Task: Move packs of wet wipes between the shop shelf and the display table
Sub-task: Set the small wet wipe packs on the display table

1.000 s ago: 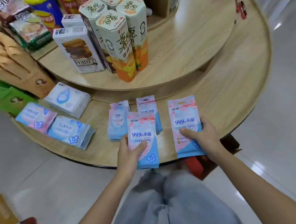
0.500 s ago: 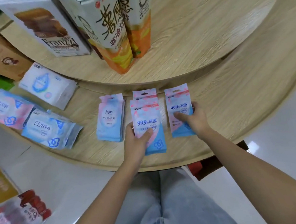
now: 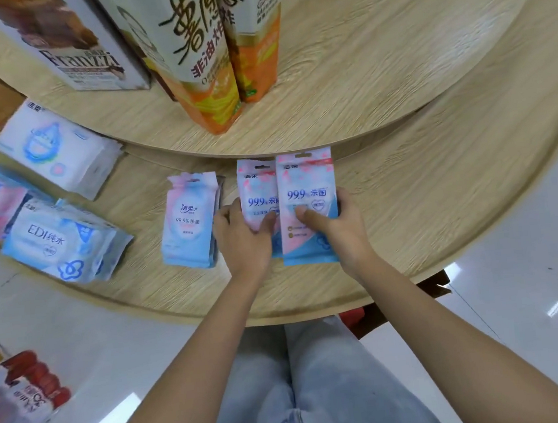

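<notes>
The left hand (image 3: 242, 239) grips a flat pink-and-blue plastic pack of wet wipes (image 3: 256, 193) by its lower half. Its thumb lies across the printed face and its fingers (image 3: 225, 215) curl round the left edge. The right hand (image 3: 343, 230) holds a matching second pack (image 3: 306, 187) the same way, thumb pressed on the front and fingers wrapped round the right edge. Both packs lie low over the lower tier of the round pale-wood desk (image 3: 441, 201), hang-tabs pointing away. The second pack overlaps the first one's right edge; whether they touch the wood I cannot tell. Pinching near the bottom turns the labels up and leaves the tops free, which suits squaring the two into one pile, probably to carry together. Just beside the left hand sits a small stack of similar pale-blue packs (image 3: 190, 220), front up. Further left lie bigger soft wipe bundles (image 3: 64, 249). Tall orange snack cartons (image 3: 209, 56) stand on the upper tier, well clear of the hands.
</notes>
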`<state>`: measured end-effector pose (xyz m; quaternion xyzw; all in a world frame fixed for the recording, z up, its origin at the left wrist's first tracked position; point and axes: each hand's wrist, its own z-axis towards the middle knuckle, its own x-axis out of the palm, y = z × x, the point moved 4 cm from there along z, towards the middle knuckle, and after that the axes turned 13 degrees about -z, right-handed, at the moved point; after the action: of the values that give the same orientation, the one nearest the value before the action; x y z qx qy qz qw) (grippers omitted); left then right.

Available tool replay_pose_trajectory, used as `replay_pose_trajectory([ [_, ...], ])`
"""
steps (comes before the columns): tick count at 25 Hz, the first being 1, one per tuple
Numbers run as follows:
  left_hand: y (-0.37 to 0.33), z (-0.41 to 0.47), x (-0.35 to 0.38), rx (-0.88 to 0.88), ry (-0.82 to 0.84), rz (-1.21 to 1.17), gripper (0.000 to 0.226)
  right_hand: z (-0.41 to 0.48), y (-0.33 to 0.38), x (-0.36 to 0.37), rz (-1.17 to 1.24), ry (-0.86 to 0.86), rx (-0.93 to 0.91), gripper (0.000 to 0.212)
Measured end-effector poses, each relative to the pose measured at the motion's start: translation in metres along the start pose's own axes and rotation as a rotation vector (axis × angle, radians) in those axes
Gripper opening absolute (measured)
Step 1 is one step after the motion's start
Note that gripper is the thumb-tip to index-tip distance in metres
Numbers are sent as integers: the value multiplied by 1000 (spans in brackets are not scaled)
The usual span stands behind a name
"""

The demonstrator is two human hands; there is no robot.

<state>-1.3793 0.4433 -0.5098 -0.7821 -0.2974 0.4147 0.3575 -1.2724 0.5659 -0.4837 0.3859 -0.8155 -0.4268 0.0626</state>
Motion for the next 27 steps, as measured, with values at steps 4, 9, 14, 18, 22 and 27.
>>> replay_pose_trajectory([
  [4, 9, 9, -15, -9, 93, -157, 39, -6, 10, 39, 58, 66, -15, 37],
  [9, 14, 9, -22, -295, 175, -482, 32, -1, 0, 58, -249, -62, -149, 43],
  [14, 3, 1, -12, -219, 282, -545, 33, -10, -7, 72, -379, -116, -243, 56],
  [18, 11, -4, -9, -224, 264, -511, 44, -10, -10, 76, -313, -51, -228, 50],
  [22, 7, -2, -15, -221, 302, -462, 37, -11, -6, 68, -360, -18, -220, 45],
  [27, -19, -10, -60, 26, 66, -196, 27, -19, 6, 27, -466, -113, -123, 40],
])
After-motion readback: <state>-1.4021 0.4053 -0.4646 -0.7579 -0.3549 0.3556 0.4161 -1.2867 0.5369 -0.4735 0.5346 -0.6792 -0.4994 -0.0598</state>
